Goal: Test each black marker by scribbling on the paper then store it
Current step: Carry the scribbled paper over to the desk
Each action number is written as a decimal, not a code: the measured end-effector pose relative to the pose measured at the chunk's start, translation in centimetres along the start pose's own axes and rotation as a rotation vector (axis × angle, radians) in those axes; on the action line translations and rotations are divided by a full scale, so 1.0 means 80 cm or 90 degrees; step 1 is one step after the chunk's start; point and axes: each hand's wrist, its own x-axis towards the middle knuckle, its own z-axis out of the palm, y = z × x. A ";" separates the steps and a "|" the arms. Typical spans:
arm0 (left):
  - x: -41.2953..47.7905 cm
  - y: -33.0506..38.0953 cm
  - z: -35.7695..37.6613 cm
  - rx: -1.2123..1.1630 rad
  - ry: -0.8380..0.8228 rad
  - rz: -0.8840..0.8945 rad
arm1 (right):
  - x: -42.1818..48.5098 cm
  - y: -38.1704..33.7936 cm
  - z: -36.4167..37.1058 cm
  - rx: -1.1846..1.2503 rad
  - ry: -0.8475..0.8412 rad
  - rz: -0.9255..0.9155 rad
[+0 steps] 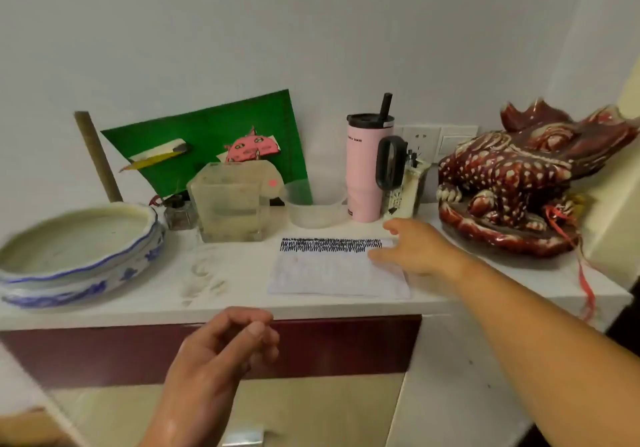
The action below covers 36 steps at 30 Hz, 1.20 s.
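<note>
Since both hands are empty, right hand [412, 249] stretches, fingers straight, over paper's [332, 277] right edge, prob. toward pen holder [407, 188] at counter's [138, 294] back; left hand [225, 346] hangs slack.

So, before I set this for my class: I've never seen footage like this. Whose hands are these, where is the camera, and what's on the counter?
One picture, from a camera worn on the person's head, looking forward and down. No machine: these are a person's bare hands. The left hand hangs loosely curled before the counter, holding nothing. The right hand, open, reaches over the right edge of the paper, whose top bears black scribbles. Around it stand a pink tumbler, a cream holder, a clear tub, a blue-and-white bowl and a red toad figure.
</note>
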 end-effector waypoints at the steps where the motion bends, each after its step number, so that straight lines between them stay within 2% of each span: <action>1: 0.005 -0.003 0.002 0.023 -0.015 0.003 | 0.008 0.000 0.002 -0.008 -0.031 0.010; 4: 0.007 0.002 0.007 0.028 -0.033 -0.018 | 0.014 -0.005 -0.001 -0.044 -0.095 0.032; 14: -0.008 -0.004 0.042 0.017 0.002 -0.028 | 0.021 0.013 0.007 0.065 -0.037 -0.010; 17: -0.018 -0.010 0.053 0.020 0.018 -0.029 | 0.010 0.021 0.013 0.092 0.001 -0.035; 20: -0.032 -0.017 0.058 0.022 0.022 -0.044 | -0.018 0.032 0.013 0.126 0.083 -0.035; 23: -0.043 -0.026 0.054 0.043 0.016 -0.063 | -0.062 0.051 0.002 0.239 0.127 -0.017; 29: -0.042 -0.044 0.034 0.052 -0.040 -0.107 | -0.185 0.093 0.000 0.462 0.142 0.022; 32: -0.034 -0.054 0.025 0.041 -0.099 -0.144 | -0.256 0.102 0.030 0.563 0.162 0.099; 36: -0.029 -0.079 0.010 0.054 -0.218 -0.212 | -0.353 0.094 0.099 0.649 0.209 0.292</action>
